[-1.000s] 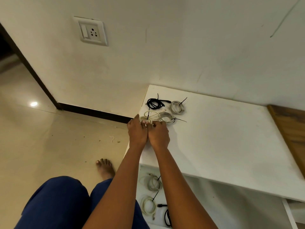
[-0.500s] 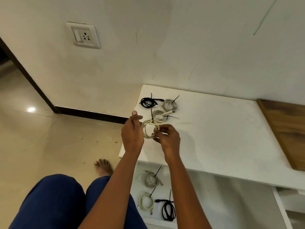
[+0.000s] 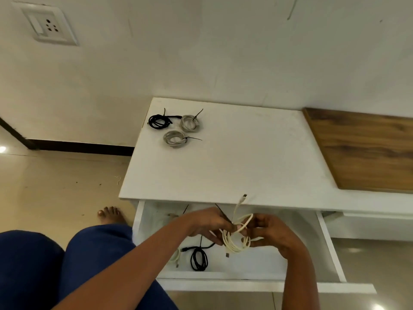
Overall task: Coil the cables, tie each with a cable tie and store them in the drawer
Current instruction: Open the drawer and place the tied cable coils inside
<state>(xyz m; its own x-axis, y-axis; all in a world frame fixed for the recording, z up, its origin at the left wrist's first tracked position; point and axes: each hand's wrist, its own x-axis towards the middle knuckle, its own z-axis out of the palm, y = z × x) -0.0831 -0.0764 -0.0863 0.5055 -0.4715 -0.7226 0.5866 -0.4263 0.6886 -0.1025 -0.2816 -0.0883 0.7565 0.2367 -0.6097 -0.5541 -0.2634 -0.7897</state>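
Head view: both hands, left hand [image 3: 206, 222] and right hand [image 3: 271, 231], pinch the white cable coil [image 3: 237, 239] over the open drawer [image 3: 328, 245], steadying its loops for dropping in beside the black coil [image 3: 199, 258].

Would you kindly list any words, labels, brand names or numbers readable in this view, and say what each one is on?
None can be read.
Wall socket plate: a switch and pin holes, no lettering visible.
White coiled cable held in both hands: no print visible.
Cabinet top and open drawer: plain white, unmarked.
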